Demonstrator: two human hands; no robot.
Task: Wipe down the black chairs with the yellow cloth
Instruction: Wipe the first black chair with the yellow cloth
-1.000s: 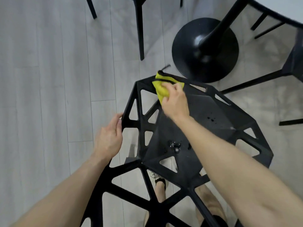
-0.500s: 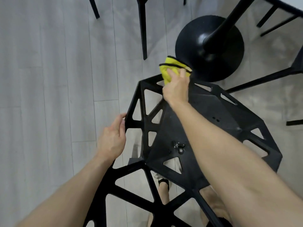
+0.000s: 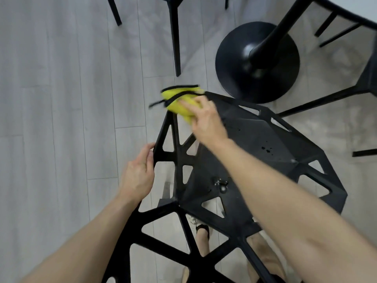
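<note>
A black chair point(image 3: 265, 139) with triangular cut-outs stands right below me, its open-work backrest nearest to me. My right hand point(image 3: 205, 117) grips a yellow cloth point(image 3: 180, 103) with black edging and presses it on the seat's front left corner; the cloth is blurred. My left hand point(image 3: 138, 174) holds the left edge of the seat frame, thumb on top.
The round black base point(image 3: 258, 62) of a pedestal table stands just beyond the chair, with the table top point(image 3: 359, 9) at the upper right. Legs of other black chairs point(image 3: 176, 37) stand at the top and right. The floor is pale grey planks. My feet show under the chair.
My right hand has swept the cloth from the front rim leftward to the seat's front left corner. My left hand keeps its hold on the frame.
</note>
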